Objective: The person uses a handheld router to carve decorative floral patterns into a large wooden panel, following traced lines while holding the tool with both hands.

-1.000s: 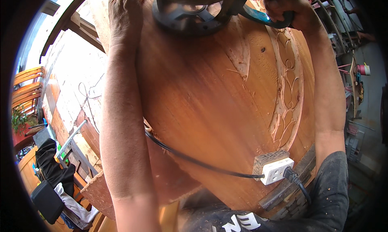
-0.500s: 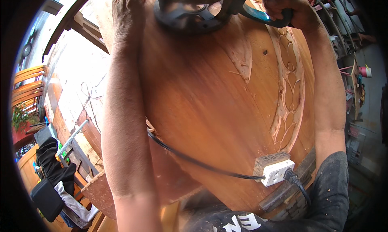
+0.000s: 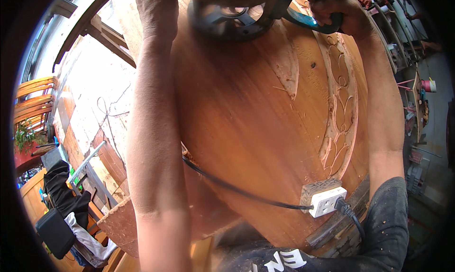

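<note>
At the top edge, a router [image 3: 232, 27] with a round, dark base stands on a brown wooden panel [image 3: 237, 110]. My right hand [image 3: 332, 11] is wrapped round the router's dark loop-shaped handle. Just left of the router is my left hand [image 3: 159, 11], its wrist and back showing. The upper frame edge cuts off most of its fingers, so its grip is hidden. Carved into the panel's right side is a curved band of rings and leaf shapes [image 3: 340, 101]. Another carved, pointed recess [image 3: 286, 63] lies nearer the router.
A white power strip [image 3: 328, 202] sits against a wood block [image 3: 313, 189] near my body, with a black plug [image 3: 342, 205] in it. Its black cable [image 3: 237, 190] crosses the panel under my left forearm. Wooden slatted furniture [image 3: 34, 101] and a black case [image 3: 54, 227] are at left.
My left hand and forearm have shifted slightly to the right. The router's base sits a little further right. My right hand remains on the handle, nearly in place.
</note>
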Action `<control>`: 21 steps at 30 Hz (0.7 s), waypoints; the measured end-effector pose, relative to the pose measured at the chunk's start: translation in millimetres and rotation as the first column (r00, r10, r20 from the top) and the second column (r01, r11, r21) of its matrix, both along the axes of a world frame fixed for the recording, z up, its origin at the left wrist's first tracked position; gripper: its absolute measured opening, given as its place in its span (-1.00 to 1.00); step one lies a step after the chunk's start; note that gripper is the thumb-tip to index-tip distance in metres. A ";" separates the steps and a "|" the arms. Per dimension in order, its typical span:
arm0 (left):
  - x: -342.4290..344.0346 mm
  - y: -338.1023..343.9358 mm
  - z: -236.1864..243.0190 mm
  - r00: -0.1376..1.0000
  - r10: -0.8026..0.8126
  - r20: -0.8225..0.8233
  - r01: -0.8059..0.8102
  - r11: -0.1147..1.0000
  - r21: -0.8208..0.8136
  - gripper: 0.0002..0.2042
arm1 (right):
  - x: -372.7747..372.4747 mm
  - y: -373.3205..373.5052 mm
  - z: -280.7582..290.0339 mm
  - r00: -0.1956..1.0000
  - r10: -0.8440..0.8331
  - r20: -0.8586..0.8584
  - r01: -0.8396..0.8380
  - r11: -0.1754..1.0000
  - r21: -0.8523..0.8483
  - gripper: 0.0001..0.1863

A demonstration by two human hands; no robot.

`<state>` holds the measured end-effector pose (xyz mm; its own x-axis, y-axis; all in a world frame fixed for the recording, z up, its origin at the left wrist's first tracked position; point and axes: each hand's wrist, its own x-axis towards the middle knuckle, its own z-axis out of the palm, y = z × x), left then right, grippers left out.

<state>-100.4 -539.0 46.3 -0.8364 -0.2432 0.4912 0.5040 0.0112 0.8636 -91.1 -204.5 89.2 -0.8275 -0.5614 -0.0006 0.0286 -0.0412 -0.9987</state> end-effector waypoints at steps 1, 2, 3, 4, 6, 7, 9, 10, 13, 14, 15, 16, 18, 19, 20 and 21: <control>-0.3 0.4 0.0 1.000 0.000 0.000 0.000 1.000 -0.001 -0.70 | -0.8 2.2 -0.7 1.000 0.000 0.000 0.000 1.000 -0.001 -0.51; 0.7 4.0 1.8 0.999 0.037 0.003 -0.037 0.998 -0.043 -0.70 | 0.4 2.1 1.1 1.000 -0.010 -0.022 0.010 1.000 0.027 -0.50; 1.7 7.3 3.3 0.997 0.074 0.004 -0.073 0.994 -0.085 -0.70 | 1.1 1.9 2.2 0.999 -0.018 -0.045 0.021 0.998 0.054 -0.48; 2.0 9.4 3.7 0.997 0.073 0.005 -0.072 0.994 -0.082 -0.70 | -2.3 7.5 -0.9 0.999 -0.019 -0.044 0.022 0.998 0.057 -0.48; 1.4 8.4 2.7 0.992 0.127 -0.013 -0.128 0.987 -0.098 -0.69 | -2.1 7.5 -0.9 0.999 0.002 -0.039 0.000 0.999 0.041 -0.47; 1.6 7.3 2.2 0.992 0.130 -0.012 -0.130 0.987 -0.099 -0.69 | -2.1 7.0 -1.6 0.999 0.006 -0.037 -0.004 0.999 0.037 -0.46; 0.5 4.9 0.4 0.997 0.074 0.001 -0.074 0.997 -0.017 -0.68 | -2.9 5.7 -0.9 0.999 0.012 -0.038 -0.011 0.999 0.032 -0.44; 0.2 3.2 -0.4 0.997 0.076 0.000 -0.076 0.997 -0.016 -0.68 | -3.3 5.1 -0.5 0.999 0.016 -0.037 -0.015 0.999 0.030 -0.43; 1.8 1.9 0.9 0.998 0.061 -0.015 -0.061 0.998 -0.026 -0.68 | -3.7 4.1 0.1 0.999 0.021 -0.040 -0.020 0.999 0.027 -0.40; 2.3 2.3 1.0 0.997 0.075 -0.014 -0.075 0.997 -0.030 -0.69 | -3.8 4.4 0.3 0.999 0.021 -0.040 -0.019 0.999 0.027 -0.39; 2.4 3.1 1.4 0.996 0.088 -0.013 -0.089 0.995 -0.035 -0.69 | -3.7 4.5 0.5 0.999 0.024 -0.039 -0.023 0.999 0.024 -0.38; 2.4 4.2 1.8 0.996 0.088 -0.013 -0.089 0.995 -0.034 -0.69 | -4.0 4.8 0.6 0.999 0.022 -0.041 -0.022 1.000 0.022 -0.37; 2.5 5.5 2.2 0.997 0.072 -0.031 -0.072 0.997 0.015 -0.69 | -4.2 3.9 -0.1 0.999 0.028 -0.040 -0.027 0.999 0.017 -0.36; 2.9 6.1 2.1 0.997 0.073 -0.030 -0.073 0.997 0.015 -0.69 | -4.7 3.3 -0.4 0.999 0.031 -0.041 -0.031 0.999 0.015 -0.35; 4.5 7.3 2.8 0.996 0.075 -0.044 -0.075 0.997 0.012 -0.69 | -4.1 0.9 -0.1 0.999 0.022 -0.039 -0.022 1.000 -0.002 -0.34; 5.8 8.4 3.7 0.995 0.077 -0.058 -0.077 0.997 0.008 -0.69 | -5.7 2.4 0.0 0.997 0.052 -0.048 -0.052 0.999 0.001 -0.31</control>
